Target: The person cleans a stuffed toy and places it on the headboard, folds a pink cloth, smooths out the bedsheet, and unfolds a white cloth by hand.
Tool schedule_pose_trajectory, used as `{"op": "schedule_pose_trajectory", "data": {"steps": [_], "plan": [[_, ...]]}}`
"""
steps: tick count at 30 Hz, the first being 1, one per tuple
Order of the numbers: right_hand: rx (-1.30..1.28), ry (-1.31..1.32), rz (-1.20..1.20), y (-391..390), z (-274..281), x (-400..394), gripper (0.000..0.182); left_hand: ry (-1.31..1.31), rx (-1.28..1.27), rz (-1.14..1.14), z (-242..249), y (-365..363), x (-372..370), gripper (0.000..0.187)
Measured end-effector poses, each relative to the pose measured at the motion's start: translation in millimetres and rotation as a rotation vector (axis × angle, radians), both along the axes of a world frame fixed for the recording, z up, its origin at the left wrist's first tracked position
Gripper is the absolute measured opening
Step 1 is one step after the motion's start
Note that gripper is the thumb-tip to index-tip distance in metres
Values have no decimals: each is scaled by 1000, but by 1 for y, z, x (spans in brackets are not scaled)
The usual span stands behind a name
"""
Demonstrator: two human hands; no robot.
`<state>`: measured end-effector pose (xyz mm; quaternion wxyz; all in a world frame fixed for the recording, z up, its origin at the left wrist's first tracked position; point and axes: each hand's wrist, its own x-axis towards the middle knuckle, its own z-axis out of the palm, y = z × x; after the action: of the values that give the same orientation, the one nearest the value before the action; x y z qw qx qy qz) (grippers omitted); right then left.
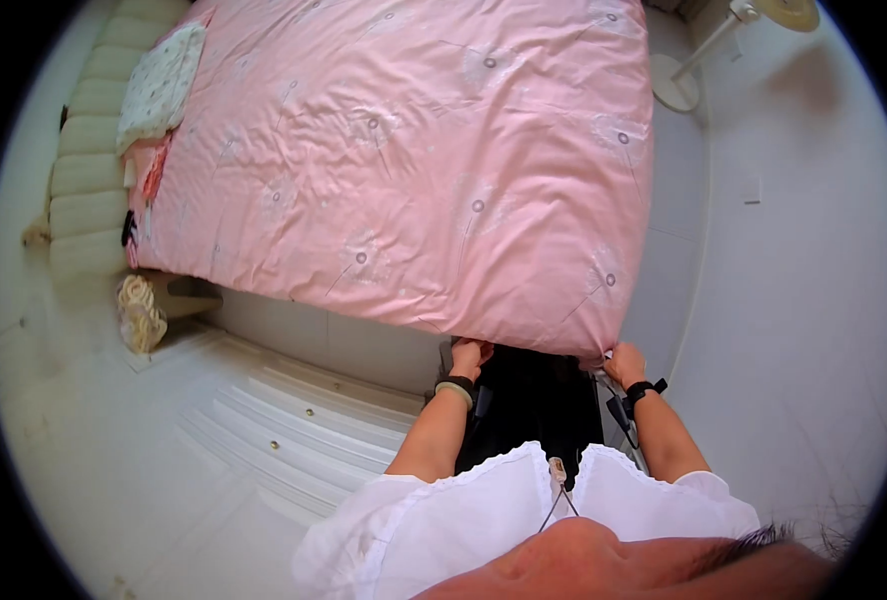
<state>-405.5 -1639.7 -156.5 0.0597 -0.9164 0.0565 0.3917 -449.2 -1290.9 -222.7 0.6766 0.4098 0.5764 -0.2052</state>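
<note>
A pink duvet with a pale dandelion print covers the bed, its surface rumpled and creased. At the duvet's near edge, my left hand is closed on the hanging fabric, its fingers partly hidden below the edge. My right hand pinches the near right corner, where the cloth bunches up. Each wrist wears a band. Between my arms are black clothing and dark shadow that I cannot separate clearly.
A padded headboard and a white patterned pillow are at the left. White drawers stand near my left arm. A fan stand is by the wall at the far right. A flower-like bundle sits near the bed's left corner.
</note>
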Motion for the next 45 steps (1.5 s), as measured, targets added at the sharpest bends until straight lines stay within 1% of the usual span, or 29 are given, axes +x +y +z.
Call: {"op": "schedule_pose_trajectory", "data": {"steps": [1, 4, 7, 8, 9, 11, 12, 14, 15, 17, 18, 19, 20, 22, 25, 26, 28, 29, 32, 33, 36, 37, 38, 39, 41, 43, 45], "plan": [[-8, -1, 62, -5, 6, -1, 25, -27, 33, -114, 8, -3, 0, 11], [-76, 114, 206, -43, 0, -23, 28, -28, 80, -107, 28, -17, -2, 13], [155, 107, 90, -63, 3, -41, 42, -219, -28, 140, 12, -22, -15, 16], [190, 55, 24, -67, 1, -50, 50, -284, -89, 209, 5, -27, -19, 17], [218, -3, -48, -56, 9, -48, 59, -293, -90, 253, 18, -31, -13, 15], [223, 46, -144, -27, 21, -31, 66, -254, -67, 136, -6, -27, -17, 21], [243, -29, -175, -21, 14, -24, 61, -242, -41, 86, -16, -27, -16, 24], [310, -169, -223, -5, -17, -20, 50, -170, 0, 67, -1, -28, -6, 16], [273, -149, -192, -3, -27, -18, 44, -133, 30, 61, 7, -25, -2, 12], [200, -107, -119, -5, -44, -14, 31, -171, 80, -46, 10, -22, -1, 10], [187, -128, -82, -2, -38, -13, 26, -189, 106, -99, 13, -22, -1, 9], [174, -153, -44, 1, -15, -7, 21, -169, 173, -189, 26, -24, 1, 13], [161, -180, -3, 5, 1, -2, 17, -135, 192, -210, 25, -27, -4, 15], [113, -138, 75, 1, 6, 0, 17, -64, 224, -252, 19, -33, -18, 18], [56, -90, 230, -19, 1, -19, 16, -9, 221, -325, 19, -41, -36, 18], [44, -81, 289, -24, -5, -23, 16, 2, 217, -279, 18, -45, -36, 19], [30, -49, 257, -35, -23, -34, 18, 31, 211, -191, 21, -52, -36, 21], [21, -31, 238, -40, -31, -41, 20, 30, 210, -188, 20, -54, -36, 22], [-40, 30, 149, -35, -32, -20, 18, 81, 108, -197, 1, -62, -29, 23], [-35, 11, 154, -35, -38, -15, 18, 58, 66, -159, -10, -64, -26, 21], [-52, -26, 151, -53, -42, -16, 20, -19, 34, -137, -7, -68, -17, 19], [-52, -44, 148, -55, -39, -18, 20, -7, 46, -196, -3, -67, -16, 16], [-47, -62, 149, -58, -34, -19, 21, -1, 94, -249, 3, -66, -16, 17], [-69, -9, 134, -62, -30, -20, 21, -41, 196, -327, 0, -63, -19, 17], [-31, 113, 145, -76, -16, -16, 23, -135, 433, -498, 15, -59, -10, 18], [8, 189, 115, -91, -8, -8, 27, -240, 700, -683, 75, -63, 18, 24], [28, 114, 27, -109, 2, 6, 26, -482, 996, -764, 116, -83, 50, 38]]}}
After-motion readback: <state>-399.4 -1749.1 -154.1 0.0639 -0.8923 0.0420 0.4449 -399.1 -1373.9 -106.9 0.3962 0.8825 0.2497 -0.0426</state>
